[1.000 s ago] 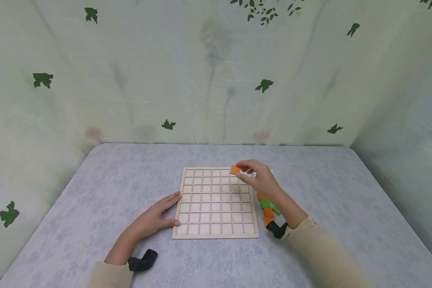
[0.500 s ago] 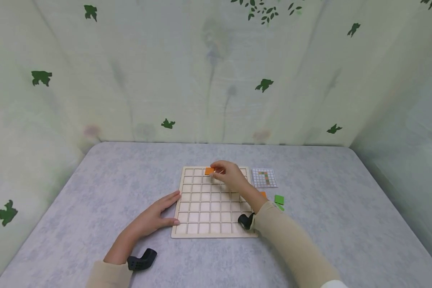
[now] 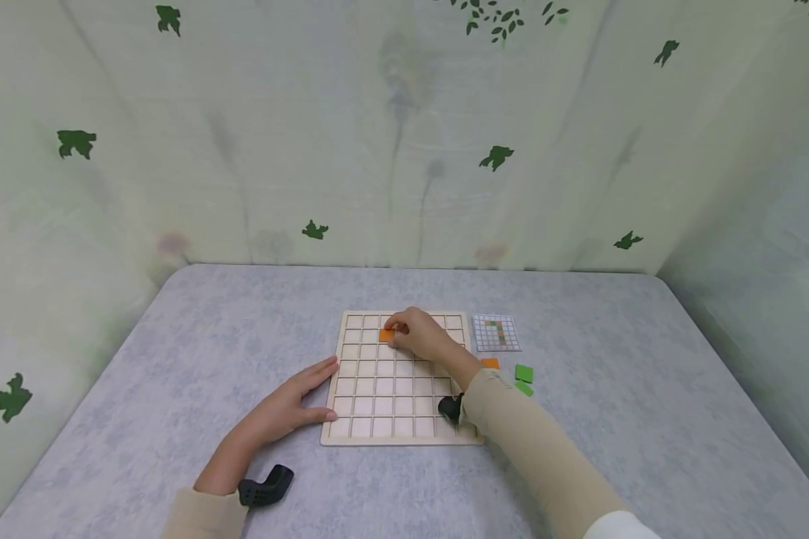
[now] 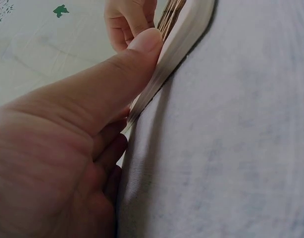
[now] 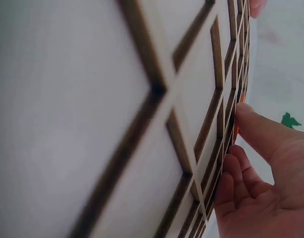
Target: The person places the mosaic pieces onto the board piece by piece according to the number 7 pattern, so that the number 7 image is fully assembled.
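A wooden grid board [image 3: 404,442] with square cells lies on the table. My right hand [image 3: 418,334] pinches an orange square tile [image 3: 384,336] over the second row from the far edge, left of the middle. In the right wrist view the thumb of the right hand [image 5: 261,173] covers most of the orange tile [image 5: 237,130], low against the grid; whether it sits fully in a cell cannot be told. My left hand [image 3: 290,400] rests at the board's left edge, fingers extended. The left wrist view shows the thumb of the left hand [image 4: 87,99] on the rim.
A small card [image 3: 497,333] printed with a coloured grid pattern lies right of the board. Below it are an orange tile [image 3: 490,363] and green tiles [image 3: 523,373], partly behind the right sleeve [image 3: 526,442]. A patterned cloth backdrop [image 3: 404,150] rises behind the table.
The right hand has carried the orange tile left from the board's far right part, then slightly nearer and down to the grid. The card has come into view. The left hand stays in place.
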### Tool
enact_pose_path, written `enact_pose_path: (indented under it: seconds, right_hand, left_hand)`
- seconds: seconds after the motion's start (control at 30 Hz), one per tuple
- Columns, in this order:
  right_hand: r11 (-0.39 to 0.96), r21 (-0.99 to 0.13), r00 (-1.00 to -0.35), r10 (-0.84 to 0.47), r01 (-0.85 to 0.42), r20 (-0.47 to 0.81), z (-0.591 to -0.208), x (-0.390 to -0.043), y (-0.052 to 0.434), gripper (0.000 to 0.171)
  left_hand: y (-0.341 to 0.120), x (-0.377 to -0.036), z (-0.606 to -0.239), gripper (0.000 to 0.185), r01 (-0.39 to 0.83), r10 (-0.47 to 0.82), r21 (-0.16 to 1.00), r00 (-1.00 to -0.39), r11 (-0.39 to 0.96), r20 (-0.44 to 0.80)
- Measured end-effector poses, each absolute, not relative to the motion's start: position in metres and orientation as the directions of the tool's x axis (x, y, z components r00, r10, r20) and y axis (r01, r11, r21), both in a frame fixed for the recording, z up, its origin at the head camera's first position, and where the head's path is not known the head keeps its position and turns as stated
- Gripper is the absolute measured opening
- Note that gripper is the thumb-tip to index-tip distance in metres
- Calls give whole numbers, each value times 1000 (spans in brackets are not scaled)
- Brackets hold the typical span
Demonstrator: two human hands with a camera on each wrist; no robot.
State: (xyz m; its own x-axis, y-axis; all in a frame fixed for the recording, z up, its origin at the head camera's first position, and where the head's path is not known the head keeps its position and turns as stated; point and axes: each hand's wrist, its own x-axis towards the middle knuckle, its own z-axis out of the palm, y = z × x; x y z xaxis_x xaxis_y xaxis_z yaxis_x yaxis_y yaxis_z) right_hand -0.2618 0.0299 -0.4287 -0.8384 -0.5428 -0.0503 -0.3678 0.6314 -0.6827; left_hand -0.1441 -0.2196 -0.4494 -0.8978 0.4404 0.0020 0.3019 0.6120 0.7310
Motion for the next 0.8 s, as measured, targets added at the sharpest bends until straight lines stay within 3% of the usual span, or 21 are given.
enact_pose_path:
  seconds: [0.27, 0.57, 0.8]
  right_hand:
    - [621, -707, -827, -555, -339, -91, -418, -255, 38, 42]
    - [461, -796, -847, -519, -392, 116, -395, -235, 79, 54]
    - [449, -797, -886, -408, -405, 220, -395, -217, 128, 56]
  left_hand:
    - [-220, -143, -450, 82, 295, 440, 737, -898, 608, -4]
    - [-220, -143, -448, 84, 304, 439, 726, -899, 617, 3]
    - [-220, -145, -451, 85, 307, 442, 727, -897, 615, 4]
